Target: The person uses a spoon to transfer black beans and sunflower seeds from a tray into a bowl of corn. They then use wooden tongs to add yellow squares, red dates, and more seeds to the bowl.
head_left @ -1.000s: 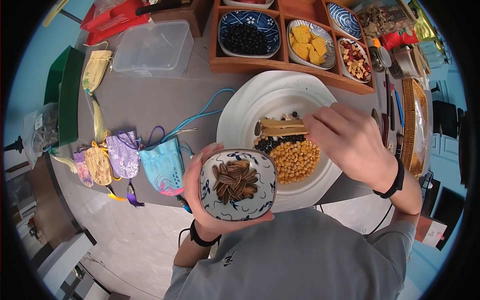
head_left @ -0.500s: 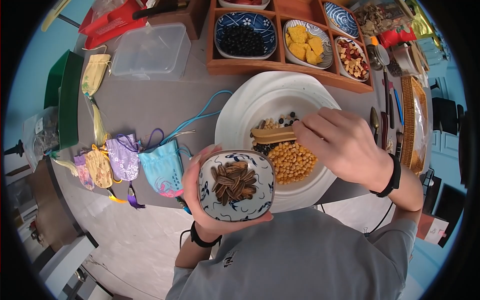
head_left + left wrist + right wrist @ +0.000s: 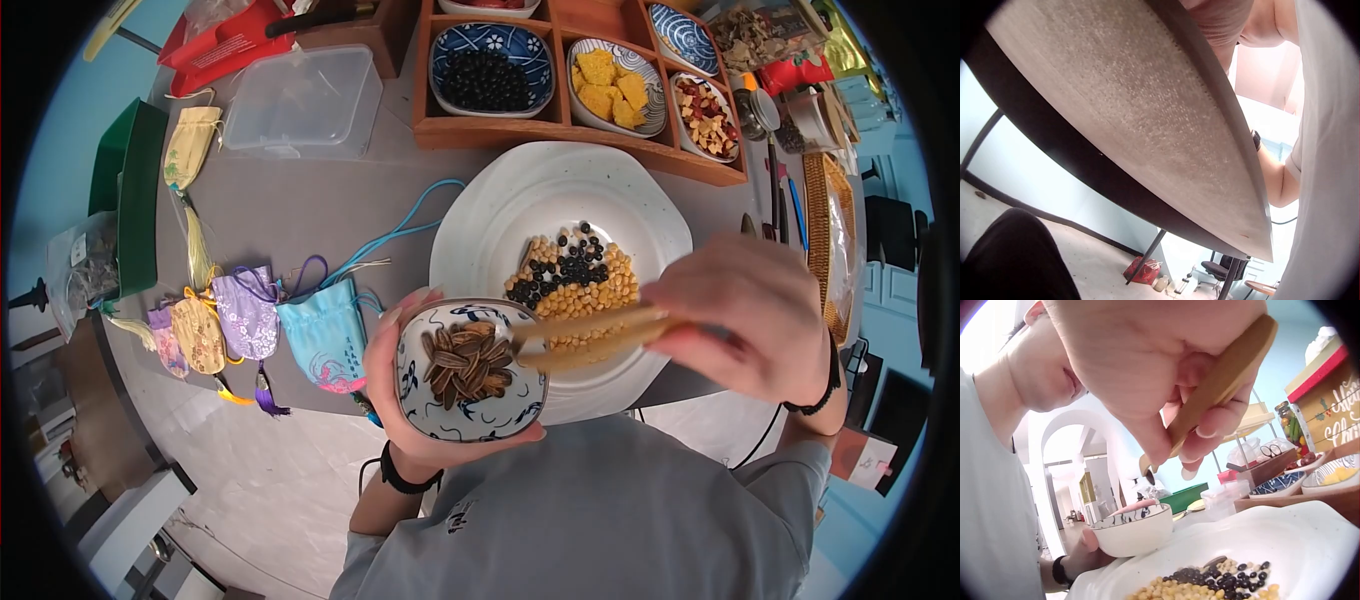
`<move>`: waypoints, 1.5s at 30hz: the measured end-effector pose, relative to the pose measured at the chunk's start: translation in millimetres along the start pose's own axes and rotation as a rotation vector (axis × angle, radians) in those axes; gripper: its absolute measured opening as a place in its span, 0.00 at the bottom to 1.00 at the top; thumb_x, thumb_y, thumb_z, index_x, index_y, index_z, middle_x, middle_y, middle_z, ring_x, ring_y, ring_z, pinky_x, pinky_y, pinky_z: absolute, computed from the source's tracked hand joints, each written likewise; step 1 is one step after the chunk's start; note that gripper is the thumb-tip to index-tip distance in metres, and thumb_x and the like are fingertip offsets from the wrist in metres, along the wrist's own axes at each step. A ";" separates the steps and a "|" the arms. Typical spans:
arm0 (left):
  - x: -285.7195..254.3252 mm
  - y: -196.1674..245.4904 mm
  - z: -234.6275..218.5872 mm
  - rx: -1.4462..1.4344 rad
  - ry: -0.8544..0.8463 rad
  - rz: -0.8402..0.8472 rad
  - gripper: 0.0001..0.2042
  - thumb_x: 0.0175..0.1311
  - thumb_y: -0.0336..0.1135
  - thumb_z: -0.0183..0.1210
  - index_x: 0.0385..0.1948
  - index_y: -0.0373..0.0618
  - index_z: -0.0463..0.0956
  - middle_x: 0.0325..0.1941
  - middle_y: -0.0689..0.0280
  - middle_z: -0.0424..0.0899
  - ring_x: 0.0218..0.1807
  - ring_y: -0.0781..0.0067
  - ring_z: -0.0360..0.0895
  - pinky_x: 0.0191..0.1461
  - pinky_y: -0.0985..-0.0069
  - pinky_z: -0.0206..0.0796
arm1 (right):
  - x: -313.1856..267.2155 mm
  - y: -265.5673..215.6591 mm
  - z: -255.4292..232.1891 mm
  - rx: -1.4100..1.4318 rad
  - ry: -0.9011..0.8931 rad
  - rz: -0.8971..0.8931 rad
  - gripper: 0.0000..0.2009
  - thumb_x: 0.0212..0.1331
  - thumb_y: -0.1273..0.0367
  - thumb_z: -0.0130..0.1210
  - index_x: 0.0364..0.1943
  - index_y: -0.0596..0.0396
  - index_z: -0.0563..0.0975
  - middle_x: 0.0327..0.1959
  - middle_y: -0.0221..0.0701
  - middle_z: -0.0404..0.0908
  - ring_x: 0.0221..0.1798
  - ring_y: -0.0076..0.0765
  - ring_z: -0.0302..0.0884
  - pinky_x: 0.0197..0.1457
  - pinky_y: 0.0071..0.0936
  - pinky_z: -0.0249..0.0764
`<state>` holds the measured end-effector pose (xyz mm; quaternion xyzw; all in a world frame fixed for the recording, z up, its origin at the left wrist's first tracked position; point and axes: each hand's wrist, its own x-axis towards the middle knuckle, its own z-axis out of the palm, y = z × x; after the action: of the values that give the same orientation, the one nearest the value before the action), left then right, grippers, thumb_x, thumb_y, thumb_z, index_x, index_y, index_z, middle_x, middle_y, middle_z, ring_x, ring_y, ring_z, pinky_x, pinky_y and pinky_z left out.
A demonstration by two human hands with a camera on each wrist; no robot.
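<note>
My left hand (image 3: 392, 392) grips a small white bowl (image 3: 420, 415) with a blue pattern, holding striped sunflower seeds (image 3: 466, 366). My right hand (image 3: 745, 315) pinches wooden tongs (image 3: 600, 338), their tips over the bowl's right rim beside the seeds. In the right wrist view a small dark piece (image 3: 1150, 477) shows at the tongs' tip. Under the tongs stands a large white dish (image 3: 490, 200) with yellow soybeans (image 3: 610, 290) and black beans (image 3: 575, 268). One brown seed (image 3: 1215, 561) lies among those beans in the right wrist view.
Behind the dish, a wooden compartment box (image 3: 600, 142) holds bowls of black beans, yellow chunks and dried pieces. Drawstring pouches (image 3: 325, 335) lie at the left, near a clear plastic box (image 3: 300, 100). A wicker tray (image 3: 825, 260) stands at the right.
My right hand has moved the tongs from over the beans toward me and onto the small bowl's rim. More of the beans shows. The left hand and its bowl have hardly moved.
</note>
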<state>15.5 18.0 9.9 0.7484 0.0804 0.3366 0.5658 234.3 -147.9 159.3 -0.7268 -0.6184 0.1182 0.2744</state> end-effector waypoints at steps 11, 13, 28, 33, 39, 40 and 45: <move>4.1 1.6 0.0 0.019 -0.016 0.029 0.68 0.27 0.52 0.88 0.73 0.38 0.49 0.68 0.42 0.65 0.68 0.49 0.71 0.67 0.56 0.74 | 14.7 22.7 2.0 -0.493 -0.015 -0.104 0.11 0.46 0.71 0.64 0.34 0.58 0.78 0.30 0.32 0.76 0.32 0.40 0.77 0.34 0.35 0.75; 2.3 2.1 0.0 0.038 -0.010 0.019 0.68 0.27 0.53 0.88 0.72 0.38 0.49 0.67 0.42 0.65 0.67 0.49 0.71 0.67 0.56 0.74 | 13.6 28.3 8.5 -0.529 -0.030 -0.130 0.12 0.44 0.71 0.62 0.35 0.57 0.79 0.31 0.31 0.77 0.34 0.39 0.77 0.36 0.35 0.75; -0.7 -1.3 0.0 0.027 -0.001 0.006 0.69 0.27 0.53 0.88 0.73 0.37 0.47 0.67 0.41 0.65 0.66 0.48 0.72 0.66 0.55 0.74 | 18.1 30.9 21.9 -0.543 -0.147 -0.121 0.10 0.46 0.71 0.61 0.34 0.57 0.78 0.36 0.30 0.82 0.36 0.39 0.79 0.37 0.35 0.76; 0.8 1.6 0.6 -0.020 -0.018 0.002 0.69 0.28 0.50 0.88 0.74 0.41 0.45 0.69 0.40 0.62 0.67 0.48 0.72 0.67 0.55 0.75 | 18.2 22.2 -2.9 -0.324 -0.006 -0.097 0.10 0.53 0.69 0.66 0.34 0.59 0.79 0.34 0.35 0.83 0.34 0.43 0.81 0.37 0.35 0.75; 3.8 3.5 -1.4 -0.032 -0.040 -0.003 0.69 0.27 0.47 0.89 0.75 0.44 0.45 0.71 0.41 0.61 0.68 0.48 0.72 0.66 0.55 0.75 | 3.6 -1.9 -4.7 -0.076 -0.053 -0.079 0.16 0.52 0.65 0.70 0.41 0.60 0.82 0.34 0.39 0.84 0.31 0.44 0.79 0.33 0.35 0.71; 3.6 3.5 -1.4 -0.022 -0.028 0.004 0.69 0.27 0.47 0.89 0.75 0.44 0.45 0.70 0.41 0.62 0.68 0.49 0.72 0.66 0.56 0.75 | 3.3 -5.5 -2.4 -0.126 -0.065 -0.080 0.16 0.52 0.65 0.70 0.41 0.60 0.82 0.34 0.38 0.85 0.31 0.44 0.79 0.33 0.34 0.71; 4.8 1.7 -1.1 -0.032 -0.007 0.036 0.69 0.27 0.47 0.89 0.74 0.42 0.45 0.69 0.44 0.65 0.69 0.51 0.71 0.67 0.57 0.73 | -2.5 -6.4 -4.8 -0.146 -0.060 -0.048 0.17 0.51 0.65 0.71 0.42 0.60 0.82 0.34 0.37 0.84 0.31 0.43 0.79 0.33 0.33 0.70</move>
<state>18.1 20.7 13.6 0.7417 0.0595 0.3453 0.5719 230.9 -151.0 166.3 -0.7260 -0.6506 0.0879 0.2049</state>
